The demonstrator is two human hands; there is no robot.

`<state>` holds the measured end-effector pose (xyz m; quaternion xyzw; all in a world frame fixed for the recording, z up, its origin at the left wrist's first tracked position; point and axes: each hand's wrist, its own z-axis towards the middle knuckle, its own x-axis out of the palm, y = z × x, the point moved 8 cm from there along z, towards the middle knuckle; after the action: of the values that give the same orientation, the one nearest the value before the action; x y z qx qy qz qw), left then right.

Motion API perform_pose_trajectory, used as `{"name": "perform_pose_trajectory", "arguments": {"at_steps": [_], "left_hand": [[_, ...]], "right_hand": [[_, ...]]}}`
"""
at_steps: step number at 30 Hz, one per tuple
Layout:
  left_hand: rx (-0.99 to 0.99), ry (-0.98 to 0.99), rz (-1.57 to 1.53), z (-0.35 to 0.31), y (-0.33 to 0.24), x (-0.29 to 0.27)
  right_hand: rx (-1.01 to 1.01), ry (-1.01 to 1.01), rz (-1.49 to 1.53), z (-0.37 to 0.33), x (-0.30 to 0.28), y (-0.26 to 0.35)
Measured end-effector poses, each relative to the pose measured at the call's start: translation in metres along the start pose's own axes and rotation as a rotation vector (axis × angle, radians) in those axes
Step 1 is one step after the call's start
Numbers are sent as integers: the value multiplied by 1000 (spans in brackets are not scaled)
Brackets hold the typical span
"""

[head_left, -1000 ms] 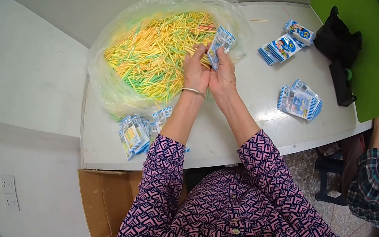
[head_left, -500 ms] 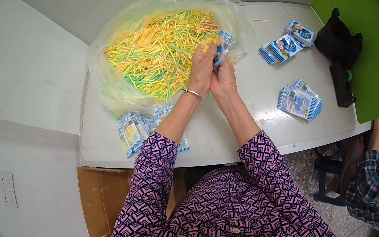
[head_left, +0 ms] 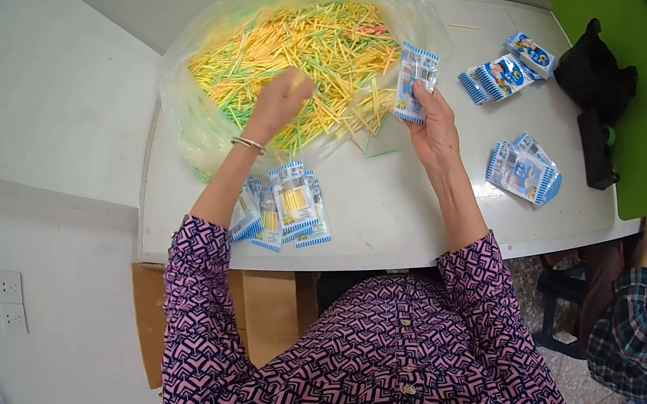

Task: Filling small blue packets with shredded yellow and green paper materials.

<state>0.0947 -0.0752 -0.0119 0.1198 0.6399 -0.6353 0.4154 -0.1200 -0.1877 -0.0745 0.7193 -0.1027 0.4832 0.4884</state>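
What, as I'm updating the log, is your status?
Right hand holding blue-and-white packet. Left hand over coloured sticks, grip unclear. Bag around sticks; no obstruction visible.

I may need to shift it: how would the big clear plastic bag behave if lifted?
The big clear plastic bag looks floppy, being crumpled. It is probably fairly heavy, given the heaped thin yellow and green sticks. It might spill, being wide open.

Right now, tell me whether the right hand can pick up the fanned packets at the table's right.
Probably not freely: nothing seems to block the way to the fanned packets, but the right hand holds another small packet.
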Motion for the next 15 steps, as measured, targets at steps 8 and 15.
{"name": "perform_pose_trajectory", "arguments": {"at_steps": [8,15], "left_hand": [[555,323,877,-29,-49,59],[602,267,945,-21,-48,71]], "right_hand": [[68,1,-53,-18,-8,-1],[93,-8,-53,-25,-11,-3]]}}
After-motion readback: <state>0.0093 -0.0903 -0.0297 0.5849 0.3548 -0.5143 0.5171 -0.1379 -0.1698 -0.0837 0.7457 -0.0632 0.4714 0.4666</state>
